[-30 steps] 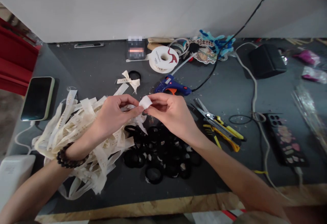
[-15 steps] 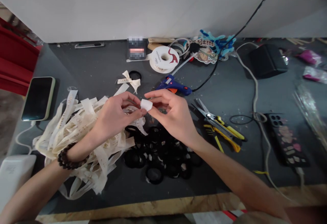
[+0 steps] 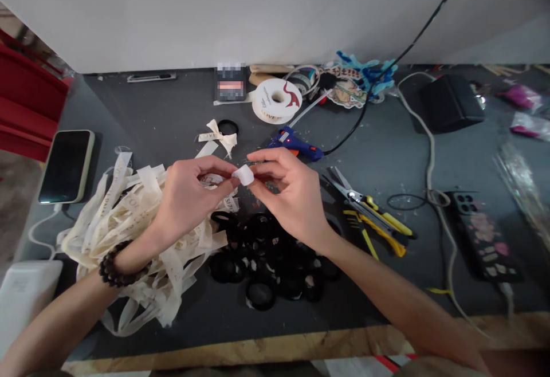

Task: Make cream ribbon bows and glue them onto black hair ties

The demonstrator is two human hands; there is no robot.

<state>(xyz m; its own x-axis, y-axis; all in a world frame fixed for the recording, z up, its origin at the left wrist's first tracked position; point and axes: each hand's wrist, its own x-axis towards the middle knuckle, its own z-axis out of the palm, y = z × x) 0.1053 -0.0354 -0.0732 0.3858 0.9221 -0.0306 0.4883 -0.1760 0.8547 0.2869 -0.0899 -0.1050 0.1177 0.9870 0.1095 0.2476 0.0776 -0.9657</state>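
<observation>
- Right fingers have spread since a second ago: the index fingertip now stands raised and apart from the ribbon, which has flattened from a rounder loop.
- Ribbon: white, off the table, between both hands' fingertips, on the near side of the glue gun and a little to its left.
- Left hand: near side of the glue gun, to its left; thumb and index pinched narrowly on the ribbon's left end; a dark bracelet on the wrist.
- Right hand: just on the near side of the glue gun; thumb and a finger below the index hold the ribbon's right edge narrowly, the index loose above.
- Ribbon heap: left of the glue gun and nearer, partly under the left hand and forearm; cream strips, some printed.
- Hair ties: a black pile on the near side of the glue gun, below the hands, some with white bits on them.
- Bow: left of the glue gun, beside a black ring.
- Spool: just beyond the glue gun, slightly left.
- Scissors: right of the glue gun and nearer, by yellow-handled tools.
</observation>
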